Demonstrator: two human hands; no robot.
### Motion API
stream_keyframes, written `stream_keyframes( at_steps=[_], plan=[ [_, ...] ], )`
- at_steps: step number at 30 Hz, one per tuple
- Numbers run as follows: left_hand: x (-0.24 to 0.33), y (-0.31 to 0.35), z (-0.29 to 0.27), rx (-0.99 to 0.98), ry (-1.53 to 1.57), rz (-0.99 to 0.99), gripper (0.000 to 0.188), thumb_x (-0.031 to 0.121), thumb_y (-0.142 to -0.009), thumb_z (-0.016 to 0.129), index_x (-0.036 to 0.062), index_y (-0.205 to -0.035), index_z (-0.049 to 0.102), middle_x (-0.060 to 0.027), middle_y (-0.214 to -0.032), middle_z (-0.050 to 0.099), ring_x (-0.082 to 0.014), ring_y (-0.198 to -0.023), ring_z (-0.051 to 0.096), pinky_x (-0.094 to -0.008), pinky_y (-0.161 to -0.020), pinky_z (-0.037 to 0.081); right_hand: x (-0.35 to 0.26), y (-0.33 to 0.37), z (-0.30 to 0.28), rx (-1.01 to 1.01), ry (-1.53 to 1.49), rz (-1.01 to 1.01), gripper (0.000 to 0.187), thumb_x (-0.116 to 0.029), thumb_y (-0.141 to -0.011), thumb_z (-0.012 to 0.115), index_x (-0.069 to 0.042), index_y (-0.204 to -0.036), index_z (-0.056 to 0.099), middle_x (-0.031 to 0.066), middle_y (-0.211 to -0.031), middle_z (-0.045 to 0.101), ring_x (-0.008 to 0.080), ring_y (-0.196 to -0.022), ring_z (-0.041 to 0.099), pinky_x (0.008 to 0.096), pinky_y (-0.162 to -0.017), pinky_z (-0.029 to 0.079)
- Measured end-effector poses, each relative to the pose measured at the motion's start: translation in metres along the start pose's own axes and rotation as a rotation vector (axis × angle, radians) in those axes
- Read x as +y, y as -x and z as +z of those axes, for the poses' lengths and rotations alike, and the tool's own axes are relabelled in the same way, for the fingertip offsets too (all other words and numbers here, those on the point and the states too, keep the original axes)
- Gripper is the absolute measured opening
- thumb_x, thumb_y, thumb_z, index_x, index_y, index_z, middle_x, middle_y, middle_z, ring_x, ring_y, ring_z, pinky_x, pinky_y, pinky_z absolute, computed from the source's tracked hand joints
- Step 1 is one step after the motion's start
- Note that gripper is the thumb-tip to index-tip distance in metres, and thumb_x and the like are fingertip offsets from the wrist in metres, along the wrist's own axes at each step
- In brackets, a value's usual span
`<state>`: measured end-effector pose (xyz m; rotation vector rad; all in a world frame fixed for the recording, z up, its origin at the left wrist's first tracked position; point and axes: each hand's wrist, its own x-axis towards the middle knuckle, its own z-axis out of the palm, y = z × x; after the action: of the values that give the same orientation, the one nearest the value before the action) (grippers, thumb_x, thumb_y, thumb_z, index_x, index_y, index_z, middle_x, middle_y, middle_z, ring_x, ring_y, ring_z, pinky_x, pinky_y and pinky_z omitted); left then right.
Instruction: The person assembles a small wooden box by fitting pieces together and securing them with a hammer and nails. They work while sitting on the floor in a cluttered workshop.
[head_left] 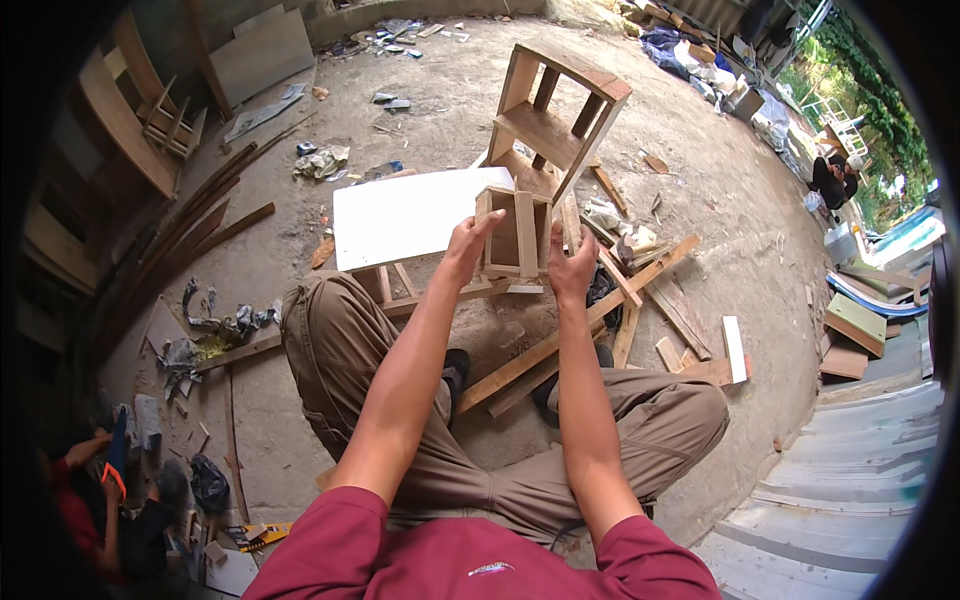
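Note:
Between my two hands is a small wooden box frame, open-faced with a strip of wood up its middle. My left hand grips its left side, thumb along the edge. On its right side my right hand holds it, some fingers hidden behind the wood. Just beyond stands a larger wooden frame with a shelf and upright slats, tilted. A white board lies beside the box to the left, propped on wooden pieces.
Long wooden strips cross the floor below my hands. A white-faced offcut lies to the right. Corrugated metal sheets fill the lower right. At lower left a co-worker holds an orange-handled saw. Another person sits far right. Dark planks lie left.

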<state>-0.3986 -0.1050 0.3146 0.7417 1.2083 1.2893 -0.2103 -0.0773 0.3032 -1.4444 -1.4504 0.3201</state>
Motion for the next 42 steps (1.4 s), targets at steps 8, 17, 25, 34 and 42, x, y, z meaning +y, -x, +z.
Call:
stream_keyframes(
  at_steps=[8,17,25,34,42],
  plan=[
    [0.012,0.007,0.012,0.158,-0.003,0.124,0.075,0.051,-0.075,0.081,-0.0045,-0.119,0.059,-0.0135,-0.106,0.067,-0.0190,-0.094,0.065,-0.0315,-0.083,0.053,-0.059,0.008,-0.013,-0.334,-0.061,-0.228,0.051,-0.038,-0.087,0.071,0.007,-0.109,0.066,0.0227,-0.091,0.069,0.0384,-0.085,0.068,0.0444,-0.077,0.053],
    [0.022,0.006,0.005,0.197,-0.129,0.235,0.075,0.049,-0.074,0.083,-0.0053,-0.118,0.057,-0.0150,-0.106,0.068,-0.0196,-0.094,0.066,-0.0313,-0.084,0.054,-0.055,0.005,-0.015,-0.491,-0.059,-0.090,0.044,-0.034,-0.086,0.070,0.006,-0.105,0.069,0.0292,-0.097,0.068,0.0430,-0.094,0.067,0.0442,-0.082,0.054],
    [0.022,0.011,0.020,0.097,-0.118,0.247,0.067,0.042,-0.077,0.083,-0.0038,-0.118,0.057,-0.0129,-0.105,0.068,-0.0180,-0.092,0.065,-0.0306,-0.081,0.053,-0.054,0.000,-0.024,-0.426,-0.063,-0.101,0.041,-0.029,-0.086,0.066,0.007,-0.105,0.067,0.0307,-0.098,0.067,0.0430,-0.096,0.066,0.0448,-0.083,0.053],
    [0.015,0.001,0.007,0.317,-0.098,0.225,0.066,0.036,-0.076,0.083,0.0015,-0.125,0.054,-0.0108,-0.113,0.063,-0.0207,-0.101,0.061,-0.0332,-0.089,0.050,-0.036,-0.011,-0.018,-0.294,-0.294,0.099,0.047,-0.038,-0.097,0.059,0.004,-0.118,0.056,0.0206,-0.091,0.068,0.0312,-0.085,0.068,0.0401,-0.078,0.052],
    [0.004,-0.002,0.009,0.145,-0.562,0.493,0.074,0.020,-0.068,0.088,-0.0054,-0.127,0.052,-0.0136,-0.111,0.065,-0.0219,-0.102,0.064,-0.0337,-0.090,0.052,-0.025,-0.024,-0.017,-0.241,-0.731,0.221,0.032,-0.030,-0.103,0.050,-0.002,-0.117,0.047,0.0073,-0.080,0.060,0.0134,-0.062,0.061,0.0294,-0.057,0.050]
  ],
)
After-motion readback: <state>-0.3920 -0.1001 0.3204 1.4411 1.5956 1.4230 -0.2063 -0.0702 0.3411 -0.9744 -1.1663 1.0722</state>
